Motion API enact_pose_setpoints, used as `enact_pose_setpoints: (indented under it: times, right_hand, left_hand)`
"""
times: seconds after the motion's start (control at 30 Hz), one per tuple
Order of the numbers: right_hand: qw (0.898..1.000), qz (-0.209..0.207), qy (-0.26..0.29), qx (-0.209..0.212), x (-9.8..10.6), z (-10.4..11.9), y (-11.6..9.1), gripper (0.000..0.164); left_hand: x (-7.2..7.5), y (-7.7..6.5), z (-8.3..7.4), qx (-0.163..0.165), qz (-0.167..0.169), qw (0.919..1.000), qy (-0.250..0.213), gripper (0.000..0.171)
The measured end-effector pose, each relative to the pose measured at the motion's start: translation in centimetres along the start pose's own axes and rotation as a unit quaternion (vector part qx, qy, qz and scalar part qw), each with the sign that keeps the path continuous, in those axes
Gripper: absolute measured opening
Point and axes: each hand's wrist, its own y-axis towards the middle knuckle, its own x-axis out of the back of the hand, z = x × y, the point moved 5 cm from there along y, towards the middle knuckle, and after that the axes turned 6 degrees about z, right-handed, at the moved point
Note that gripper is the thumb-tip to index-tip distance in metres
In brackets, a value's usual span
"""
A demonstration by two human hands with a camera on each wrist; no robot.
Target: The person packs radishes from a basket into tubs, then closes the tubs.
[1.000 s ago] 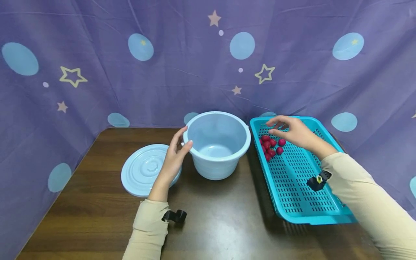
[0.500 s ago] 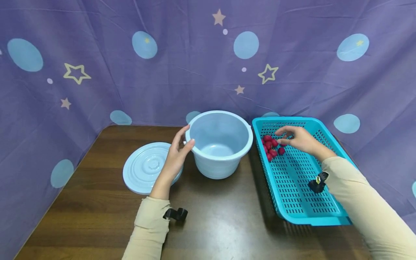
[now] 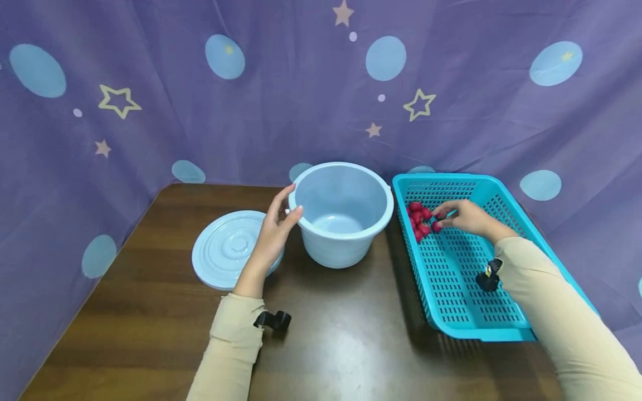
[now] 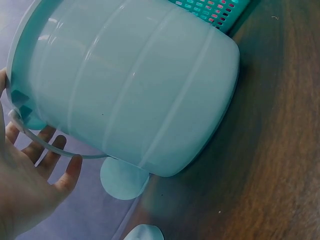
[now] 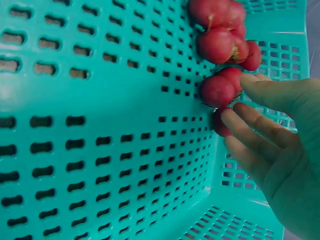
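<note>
A pale blue plastic bucket (image 3: 336,250) stands upright in mid-table, its mouth facing up. At its left rim my left hand (image 3: 271,236) holds on with thumb and index finger; in the left wrist view its other fingers lie loosely by the thin bucket handle (image 4: 55,148). Small red radishes (image 3: 417,217) are clustered in the far left part of the turquoise basket (image 3: 453,333). Over them reaches my right hand (image 3: 468,217), thumb and fingers apart, fingertips touching a radish (image 5: 217,92) at the group's edge. The right wrist view shows the fingers fairly straight.
A round pale blue lid (image 3: 223,250) lies flat on the wooden table (image 3: 150,312), left of the bucket and partly behind my left forearm. The basket's slotted walls stand close to the bucket's right side. A purple patterned cloth (image 3: 301,100) hangs behind the table.
My right hand has lowered from above the basket down to the radishes and reached the outer ones. My left hand keeps its place at the bucket's rim. The head view has shifted slightly.
</note>
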Motion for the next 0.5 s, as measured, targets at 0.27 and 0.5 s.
enact_pose_setpoints:
  times: [0.27, 0.5]
  right_hand:
    - [1.0, 0.013, -0.011, -0.009, -0.3, -0.4, 0.1, 0.033]
    - [0.999, 0.022, -0.02, -0.01, -1.1, -0.7, 0.5, 0.029]
  left_hand:
    - [0.0, 0.2, -0.1, -0.002, 0.0, 0.9999, -0.011, 0.055]
    - [0.1, 0.1, -0.1, -0.004, -0.001, 0.9999, -0.01, 0.056]
